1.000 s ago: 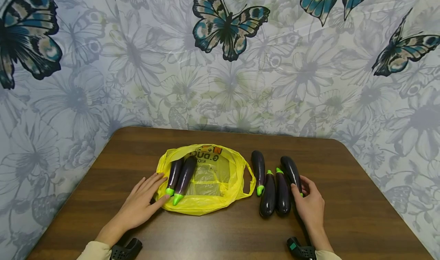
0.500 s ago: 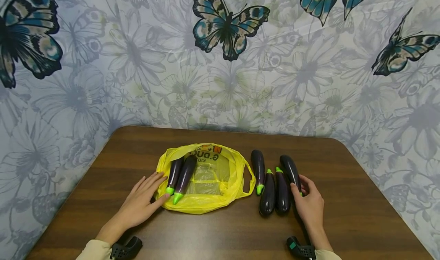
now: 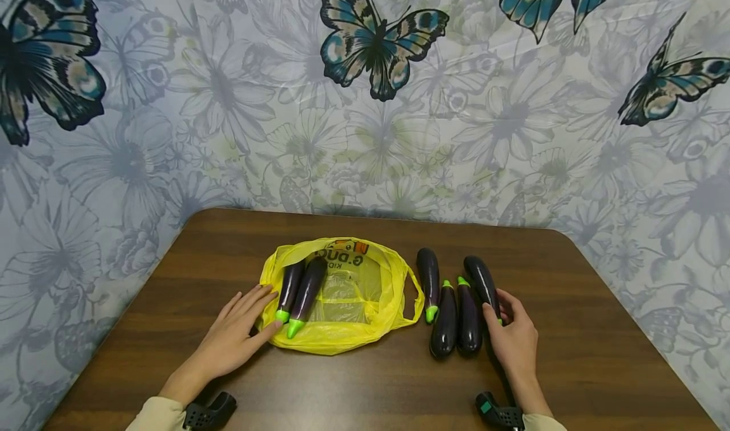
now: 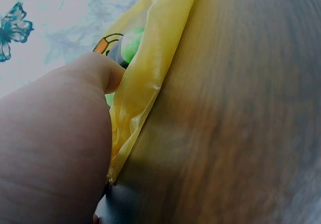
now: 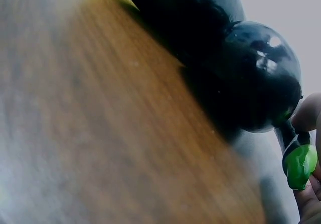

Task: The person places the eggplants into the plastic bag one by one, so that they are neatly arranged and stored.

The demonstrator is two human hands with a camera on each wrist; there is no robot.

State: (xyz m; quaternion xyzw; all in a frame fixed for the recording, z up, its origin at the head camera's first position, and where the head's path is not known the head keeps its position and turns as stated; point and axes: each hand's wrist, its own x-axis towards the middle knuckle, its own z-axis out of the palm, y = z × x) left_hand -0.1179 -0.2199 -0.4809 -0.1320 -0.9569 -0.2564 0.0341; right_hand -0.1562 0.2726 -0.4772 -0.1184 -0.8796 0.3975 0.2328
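Observation:
A yellow plastic bag (image 3: 342,339) lies on the table with its mouth open, two eggplants (image 3: 309,291) side by side in its left part. My left hand (image 3: 236,333) rests against the bag's left side, fingers stretched out. Its thumb (image 4: 95,73) lies at the rim in the left wrist view, near a green eggplant cap (image 4: 131,45). To the right of the bag, my right hand (image 3: 515,339) holds the rightmost eggplant (image 3: 481,279) near its green cap (image 5: 301,166), between thumb and fingers. Directly left of it lie two eggplants (image 3: 469,320), caps pointing away from me.
Another eggplant (image 3: 428,276) lies close to the bag's handle (image 3: 415,304), its cap toward me. The brown wooden table (image 3: 365,393) has its far edge against a wall covering (image 3: 388,146) printed with butterflies and flowers. Black devices (image 3: 210,412) are strapped to both wrists.

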